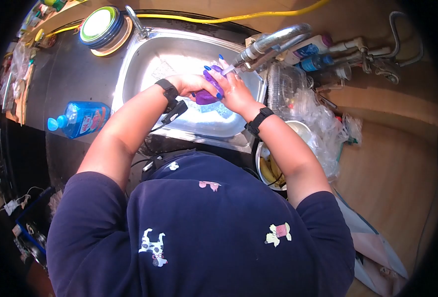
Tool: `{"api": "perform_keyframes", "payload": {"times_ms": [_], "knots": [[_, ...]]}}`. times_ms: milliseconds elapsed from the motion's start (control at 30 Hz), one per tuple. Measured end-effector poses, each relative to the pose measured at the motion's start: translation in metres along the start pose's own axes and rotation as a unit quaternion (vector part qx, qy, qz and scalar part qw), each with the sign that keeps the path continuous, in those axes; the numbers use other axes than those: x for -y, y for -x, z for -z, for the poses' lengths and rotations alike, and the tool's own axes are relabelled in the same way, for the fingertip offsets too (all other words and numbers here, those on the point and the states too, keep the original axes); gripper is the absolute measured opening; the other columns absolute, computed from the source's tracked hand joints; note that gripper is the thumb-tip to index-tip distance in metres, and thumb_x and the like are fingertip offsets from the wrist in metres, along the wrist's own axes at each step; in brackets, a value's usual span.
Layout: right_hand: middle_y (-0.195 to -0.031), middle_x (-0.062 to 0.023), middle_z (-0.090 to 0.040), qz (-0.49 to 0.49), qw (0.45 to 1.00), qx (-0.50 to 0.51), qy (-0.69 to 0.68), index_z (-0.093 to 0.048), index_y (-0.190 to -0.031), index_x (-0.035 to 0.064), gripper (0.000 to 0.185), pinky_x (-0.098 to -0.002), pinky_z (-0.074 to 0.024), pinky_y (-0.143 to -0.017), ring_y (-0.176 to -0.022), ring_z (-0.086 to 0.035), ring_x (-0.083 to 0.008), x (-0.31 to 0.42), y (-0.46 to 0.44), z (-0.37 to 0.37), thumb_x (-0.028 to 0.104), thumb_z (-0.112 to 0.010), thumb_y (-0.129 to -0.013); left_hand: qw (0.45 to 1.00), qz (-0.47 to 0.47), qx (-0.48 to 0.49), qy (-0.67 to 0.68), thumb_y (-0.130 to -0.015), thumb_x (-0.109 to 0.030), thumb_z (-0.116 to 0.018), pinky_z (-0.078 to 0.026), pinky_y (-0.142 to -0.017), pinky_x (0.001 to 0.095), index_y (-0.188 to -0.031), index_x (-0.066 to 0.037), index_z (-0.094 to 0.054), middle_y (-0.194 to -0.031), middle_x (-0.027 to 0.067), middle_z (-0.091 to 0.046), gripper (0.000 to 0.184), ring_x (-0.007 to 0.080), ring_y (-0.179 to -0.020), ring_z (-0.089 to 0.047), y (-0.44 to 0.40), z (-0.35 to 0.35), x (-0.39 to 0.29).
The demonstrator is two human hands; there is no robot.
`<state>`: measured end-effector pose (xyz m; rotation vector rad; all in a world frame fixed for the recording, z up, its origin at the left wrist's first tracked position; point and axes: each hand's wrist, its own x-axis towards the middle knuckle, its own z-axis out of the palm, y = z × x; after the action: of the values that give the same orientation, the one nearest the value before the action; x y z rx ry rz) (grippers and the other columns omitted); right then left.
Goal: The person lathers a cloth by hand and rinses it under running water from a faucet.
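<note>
Head: fingers [208, 87] bent around purple cloth [206, 97]

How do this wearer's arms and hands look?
Both arms come out of short navy sleeves. The left hand and right hand are ungloved, with blue nails. Each wrist wears a black strap; a small black box with a dark cable sits by the left one.

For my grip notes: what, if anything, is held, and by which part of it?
A bunched purple cloth, it seems, is held by its middle between the left hand and the right hand; its lower end sticks out below.
</note>
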<state>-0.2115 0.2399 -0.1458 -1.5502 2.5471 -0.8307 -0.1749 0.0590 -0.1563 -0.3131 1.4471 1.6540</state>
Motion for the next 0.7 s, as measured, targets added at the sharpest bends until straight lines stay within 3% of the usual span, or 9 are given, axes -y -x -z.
{"api": "perform_keyframes", "payload": {"times_ms": [100, 167, 200, 300, 433, 500, 567, 700], "knots": [[-0.130, -0.0229, -0.033, 0.032, 0.999, -0.004, -0.041, -0.046, -0.122, 0.0196, 0.058, -0.0420, -0.0413, -0.088, -0.106, -0.048, -0.0395, -0.004, -0.006, -0.002, -0.001, -0.056, -0.068, 0.997, -0.032, 0.003, -0.072, -0.069, -0.028, -0.070, -0.042, -0.052, 0.0193, -0.096, -0.013, -0.059, -0.077, -0.0033, -0.059, 0.032, 0.0052, -0.062, -0.054, 0.005, -0.005, -0.004], [-0.134, -0.0226, -0.029, 0.044, 0.997, 0.021, -0.060, -0.046, -0.121, 0.0201, 0.057, -0.0399, -0.0407, -0.089, -0.106, -0.048, -0.0381, -0.003, -0.008, 0.000, -0.001, -0.057, -0.069, 0.988, -0.041, 0.079, -0.124, -0.070, -0.027, -0.070, -0.041, -0.051, 0.0188, -0.093, -0.013, -0.059, -0.077, -0.0011, -0.059, 0.029, 0.0056, -0.062, -0.053, 0.003, 0.000, -0.008], [-0.135, -0.0226, -0.027, 0.038, 0.997, 0.031, -0.053, -0.046, -0.121, 0.0204, 0.058, -0.0398, -0.0408, -0.089, -0.106, -0.048, -0.0377, -0.002, -0.006, 0.000, 0.000, -0.058, -0.069, 0.985, -0.120, 0.056, -0.111, -0.070, -0.026, -0.070, -0.041, -0.052, 0.0208, -0.091, -0.011, -0.060, -0.076, 0.0005, -0.058, 0.028, 0.0078, -0.062, -0.053, 0.008, -0.008, -0.008], [-0.136, -0.0229, -0.024, 0.056, 0.998, 0.020, -0.023, -0.045, -0.122, 0.0218, 0.062, -0.0402, -0.0415, -0.088, -0.105, -0.047, -0.0376, -0.003, -0.006, -0.005, 0.001, -0.062, -0.065, 0.963, -0.216, 0.002, -0.161, -0.067, -0.022, -0.073, -0.044, -0.055, 0.0235, -0.090, -0.009, -0.061, -0.076, 0.0009, -0.058, 0.030, 0.0101, -0.063, -0.053, -0.001, -0.010, 0.000], [-0.134, -0.0226, -0.026, 0.030, 0.999, 0.039, 0.012, -0.042, -0.124, 0.0236, 0.065, -0.0413, -0.0417, -0.087, -0.107, -0.046, -0.0390, -0.004, -0.002, -0.002, 0.002, -0.062, -0.066, 0.993, -0.100, -0.005, -0.067, -0.067, -0.015, -0.072, -0.046, -0.056, 0.0243, -0.089, -0.006, -0.060, -0.077, 0.0014, -0.059, 0.027, 0.0109, -0.064, -0.055, 0.008, -0.017, -0.006], [-0.133, -0.0202, -0.028, 0.065, 0.997, 0.020, 0.027, -0.041, -0.125, 0.0248, 0.065, -0.0403, -0.0437, -0.085, -0.109, -0.046, -0.0381, -0.011, -0.004, -0.003, 0.001, -0.060, -0.067, 0.992, -0.124, 0.007, -0.031, -0.063, -0.002, -0.065, -0.046, -0.056, 0.0234, -0.081, -0.005, -0.060, -0.073, 0.0019, -0.059, 0.020, 0.0109, -0.063, -0.056, -0.002, -0.016, -0.004], [-0.133, -0.0171, -0.031, 0.054, 0.997, 0.038, 0.028, -0.041, -0.125, 0.0271, 0.064, -0.0391, -0.0451, -0.084, -0.109, -0.046, -0.0370, -0.015, -0.007, -0.002, 0.001, -0.058, -0.068, 0.987, -0.145, -0.046, -0.048, -0.061, -0.001, -0.062, -0.044, -0.052, 0.0233, -0.077, -0.006, -0.060, -0.069, 0.0015, -0.058, 0.016, 0.0106, -0.059, -0.054, -0.004, -0.018, -0.003], [-0.134, -0.0120, -0.032, 0.027, 0.996, 0.064, 0.048, -0.043, -0.122, 0.0313, 0.062, -0.0365, -0.0473, -0.081, -0.108, -0.047, -0.0354, -0.011, -0.007, 0.004, 0.001, -0.058, -0.069, 0.981, -0.095, -0.028, -0.164, -0.060, -0.007, -0.063, -0.041, -0.050, 0.0237, -0.072, -0.006, -0.060, -0.064, 0.0008, -0.056, 0.012, 0.0099, -0.057, -0.052, -0.011, -0.007, -0.008]]}}
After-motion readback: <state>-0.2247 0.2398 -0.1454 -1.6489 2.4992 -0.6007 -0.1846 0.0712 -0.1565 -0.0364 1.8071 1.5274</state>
